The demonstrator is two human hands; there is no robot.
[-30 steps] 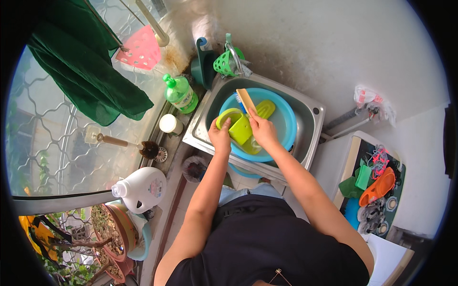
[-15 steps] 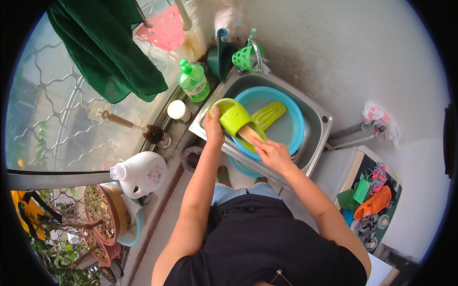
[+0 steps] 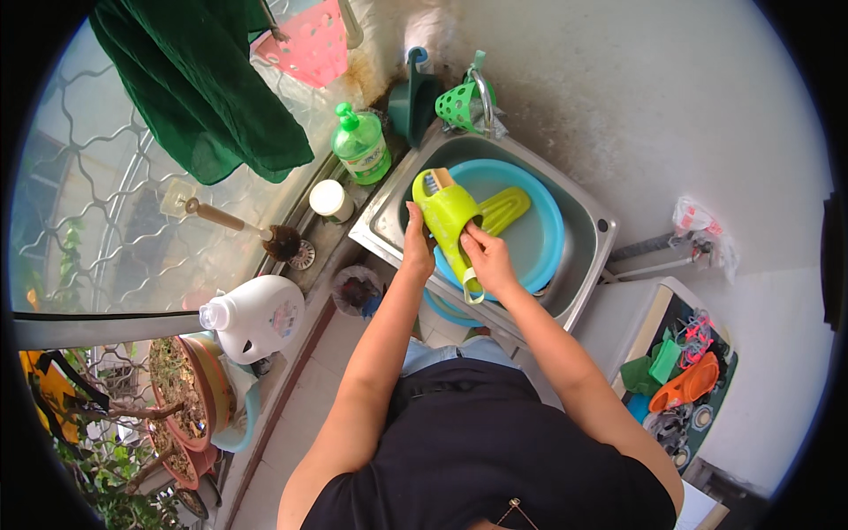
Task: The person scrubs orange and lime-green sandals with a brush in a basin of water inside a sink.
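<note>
A lime-green slipper (image 3: 446, 216) is held tilted over a light-blue basin (image 3: 554, 221), its heel end pointing toward me. My left hand (image 3: 418, 243) grips the slipper along its left side. My right hand (image 3: 488, 262) is closed at the opening under the strap, on a scrub brush (image 3: 438, 181). The brush head, with pale bristles, shows at the toe end; the strap and my fingers hide its handle. A second lime-green slipper (image 3: 506, 208) lies partly in the basin's cloudy water, behind the held one.
The basin sits in a steel sink (image 3: 585, 265) with a tap (image 3: 484, 97). Left of it stand a green pump bottle (image 3: 362, 150), a white-lidded tub (image 3: 329, 200) and a white jug (image 3: 261, 318). A cluttered appliance top (image 3: 676, 371) is at right; a dark green cloth (image 3: 199, 97) hangs upper left.
The brush has gone deeper through the slipper, so its bristled head now shows at the toe end. The slipper has turned, its heel swinging toward me, and my left hand has moved slightly right.
</note>
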